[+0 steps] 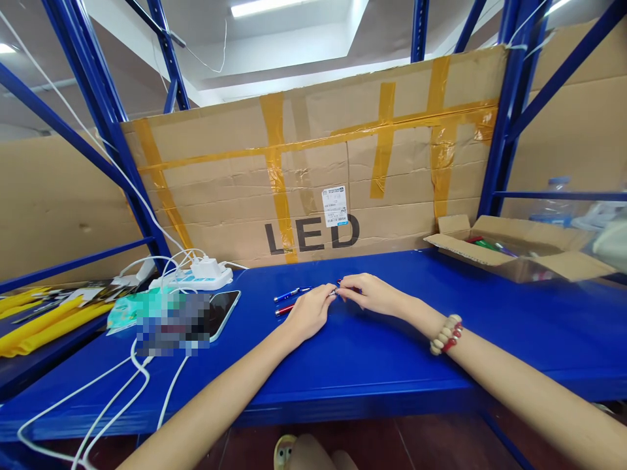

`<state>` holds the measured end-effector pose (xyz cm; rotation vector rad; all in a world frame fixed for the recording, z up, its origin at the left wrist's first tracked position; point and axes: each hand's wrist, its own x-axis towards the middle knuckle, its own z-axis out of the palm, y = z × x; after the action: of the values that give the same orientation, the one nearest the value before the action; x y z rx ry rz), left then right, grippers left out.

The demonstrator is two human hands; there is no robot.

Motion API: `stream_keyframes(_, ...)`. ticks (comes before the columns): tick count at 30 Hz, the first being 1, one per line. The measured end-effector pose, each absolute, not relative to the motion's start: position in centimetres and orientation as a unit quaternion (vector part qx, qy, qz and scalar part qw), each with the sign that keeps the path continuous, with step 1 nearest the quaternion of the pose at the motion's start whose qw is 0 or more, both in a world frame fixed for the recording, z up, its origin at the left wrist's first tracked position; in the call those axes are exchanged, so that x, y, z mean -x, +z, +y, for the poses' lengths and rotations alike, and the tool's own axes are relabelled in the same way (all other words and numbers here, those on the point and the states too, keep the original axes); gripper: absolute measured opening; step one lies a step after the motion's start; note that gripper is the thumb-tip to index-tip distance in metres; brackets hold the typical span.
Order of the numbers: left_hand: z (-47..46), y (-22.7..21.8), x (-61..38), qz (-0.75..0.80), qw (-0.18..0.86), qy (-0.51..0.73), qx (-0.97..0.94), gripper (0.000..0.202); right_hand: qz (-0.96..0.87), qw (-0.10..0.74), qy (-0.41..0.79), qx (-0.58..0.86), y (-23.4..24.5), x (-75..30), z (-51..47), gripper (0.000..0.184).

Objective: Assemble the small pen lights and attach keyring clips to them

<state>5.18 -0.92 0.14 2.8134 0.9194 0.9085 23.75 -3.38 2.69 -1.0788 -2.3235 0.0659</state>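
My left hand and my right hand meet over the blue table, fingertips pinched together on a small pen-like item with a silver end. Both hands are closed around it. Just left of the hands, a blue pen and a red pen lie on the table. A bead bracelet circles my right wrist.
An open cardboard box holding more pens sits at the right. A phone, a white power strip with cables, and a blurred packet lie at the left. A taped cardboard sheet marked LED stands behind. Yellow items lie far left.
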Motion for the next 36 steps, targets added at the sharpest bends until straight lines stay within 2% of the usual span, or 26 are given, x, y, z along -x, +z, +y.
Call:
stream_keyframes(12,-0.3,0.9,-4.8,0.246,0.062,0.273,-0.928,0.026,-0.866,0.29,0.083,0.398,2.7,-24.2,-3.0,0.039)
stream_keyframes(24,0.3,0.4,-4.9,0.232,0.09,0.257,-0.934,0.023,-0.882,0.272,0.0,0.385,2.4,-24.8,-2.1,0.035)
stream_keyframes(36,-0.5,0.7,-4.8,0.231,0.123,0.242,-0.935,0.022,-0.871,0.311,0.067,0.374,2.3,-25.2,-1.7,0.035)
